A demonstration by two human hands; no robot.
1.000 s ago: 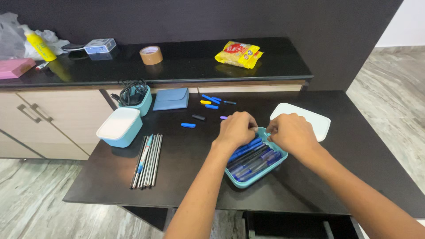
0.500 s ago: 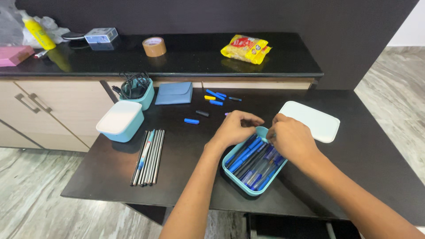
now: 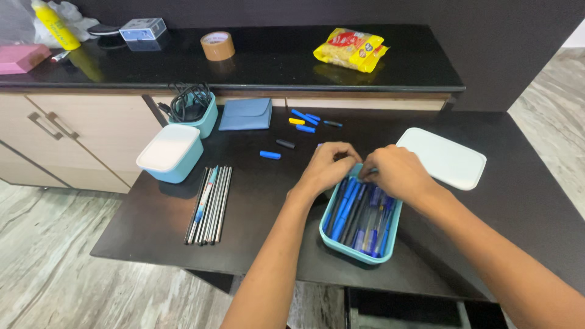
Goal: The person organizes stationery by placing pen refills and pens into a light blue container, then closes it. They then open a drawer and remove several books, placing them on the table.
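Head view: my left hand (image 3: 326, 164) and right hand (image 3: 396, 173) meet, fingers curled, at the far end of the teal rectangular plastic tray (image 3: 361, 214) of blue pens (image 3: 347, 207), right of frame centre; what they pinch I cannot tell; its white lid (image 3: 443, 157) lies just right.

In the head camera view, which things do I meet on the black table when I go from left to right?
Closed teal box → row of pencils → loose blue cap → left hand → right hand, both hands at the teal tray of pens → white lid.
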